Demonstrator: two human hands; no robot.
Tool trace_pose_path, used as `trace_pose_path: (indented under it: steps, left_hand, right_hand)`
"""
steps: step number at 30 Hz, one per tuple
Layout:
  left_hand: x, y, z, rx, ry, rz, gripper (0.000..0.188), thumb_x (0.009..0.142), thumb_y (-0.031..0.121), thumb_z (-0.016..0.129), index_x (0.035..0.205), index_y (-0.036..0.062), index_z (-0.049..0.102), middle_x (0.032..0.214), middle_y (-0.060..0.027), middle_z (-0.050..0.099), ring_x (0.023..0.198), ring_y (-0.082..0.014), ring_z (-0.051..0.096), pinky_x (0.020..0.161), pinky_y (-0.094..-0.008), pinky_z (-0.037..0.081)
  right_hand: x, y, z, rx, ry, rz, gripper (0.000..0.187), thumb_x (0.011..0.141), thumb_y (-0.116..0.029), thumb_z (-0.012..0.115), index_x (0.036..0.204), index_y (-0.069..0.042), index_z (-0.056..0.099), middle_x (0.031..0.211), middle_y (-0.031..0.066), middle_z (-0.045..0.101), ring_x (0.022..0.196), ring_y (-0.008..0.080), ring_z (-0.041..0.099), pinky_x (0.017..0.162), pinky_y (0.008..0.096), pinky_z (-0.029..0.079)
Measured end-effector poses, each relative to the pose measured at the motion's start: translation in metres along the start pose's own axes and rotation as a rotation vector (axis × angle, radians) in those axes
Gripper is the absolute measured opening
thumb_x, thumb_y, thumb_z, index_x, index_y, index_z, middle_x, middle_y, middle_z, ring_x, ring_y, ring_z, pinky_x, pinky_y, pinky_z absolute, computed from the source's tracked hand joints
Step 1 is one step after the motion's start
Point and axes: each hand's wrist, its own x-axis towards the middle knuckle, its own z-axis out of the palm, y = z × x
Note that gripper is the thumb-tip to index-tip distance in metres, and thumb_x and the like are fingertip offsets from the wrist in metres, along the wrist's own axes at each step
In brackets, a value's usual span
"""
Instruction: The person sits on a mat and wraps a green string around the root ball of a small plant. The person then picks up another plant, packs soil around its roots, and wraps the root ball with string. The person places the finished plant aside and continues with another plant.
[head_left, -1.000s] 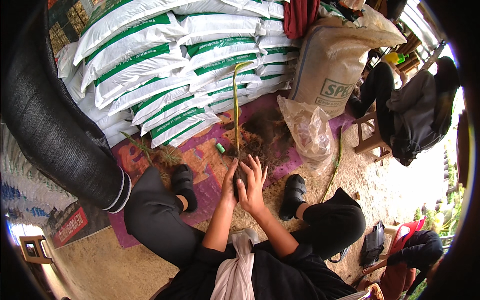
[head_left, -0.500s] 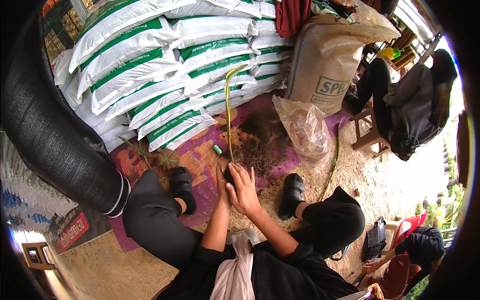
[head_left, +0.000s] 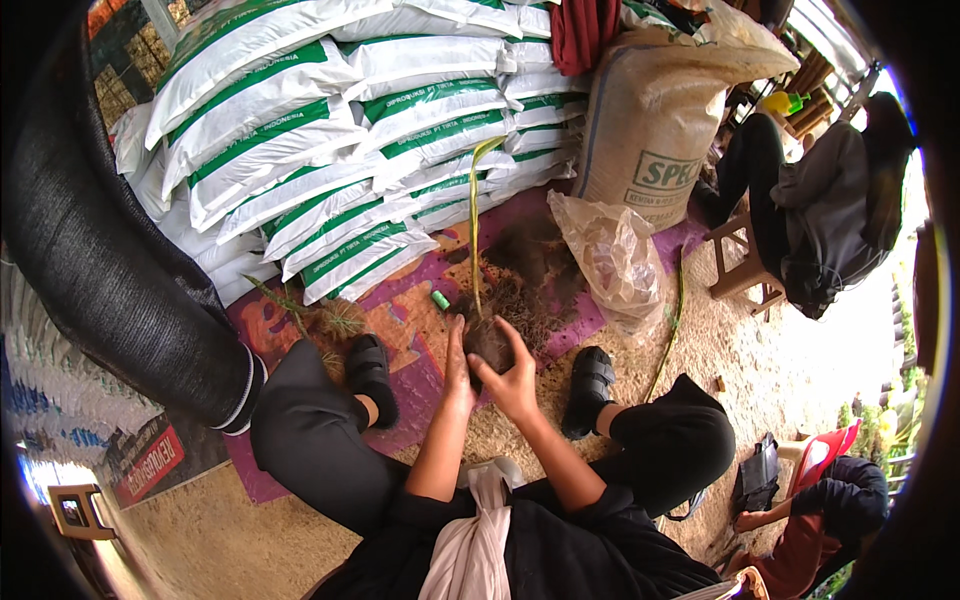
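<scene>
A dark, rounded root ball of soil (head_left: 488, 345) sits between my two cupped palms. Out of its top rises a plant with a long, narrow yellow-green leaf (head_left: 474, 220), bent over at the tip. My left hand (head_left: 457, 365) presses along the ball's left side, its fingers straight and together. Around the right side curves my right hand (head_left: 513, 372), with the thumb across the near face and the fingers apart from it. Just beyond the hands, loose brown roots and fibres (head_left: 515, 315) lie on a purple sheet (head_left: 415, 405). Beside them is a small green roll (head_left: 440, 299).
White and green sacks (head_left: 350, 165) are stacked ahead. A big tan sack (head_left: 640, 130) and a clear plastic bag (head_left: 615, 255) stand to the right. An uprooted plant (head_left: 330, 318) lies left, a long green stem (head_left: 672, 320) right. Two people sit at the right.
My right hand has opened away from the left, so the root ball between them now shows. The leaf stands slightly farther right in view.
</scene>
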Motion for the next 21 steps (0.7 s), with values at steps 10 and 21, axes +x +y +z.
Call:
trace_pose_path:
  steps: [10,21]
  left_hand:
    - [-0.013,0.01,0.004,-0.01,-0.147,-0.068,0.039,0.088,0.029,0.046,0.115,0.0009,0.048,0.111,-0.0086,0.054,0.098,-0.0178,0.054,0.084,-0.0301,0.043]
    - [-0.017,0.009,0.009,-0.088,-0.182,-0.025,0.027,0.09,0.027,0.042,0.102,0.0064,0.056,0.094,-0.0029,0.059,0.084,-0.0131,0.056,0.074,-0.0269,0.046]
  right_hand:
    - [-0.013,0.005,0.005,-0.508,-0.128,-0.165,0.065,0.085,-0.038,0.042,0.135,-0.002,0.02,0.142,0.0155,0.018,0.132,0.0346,0.008,0.1,0.0555,-0.007]
    - [-0.011,-0.005,0.001,-0.581,-0.159,-0.252,0.066,0.084,-0.039,0.044,0.134,-0.002,0.022,0.14,0.0166,0.02,0.131,0.0342,0.014,0.102,0.0548,-0.001]
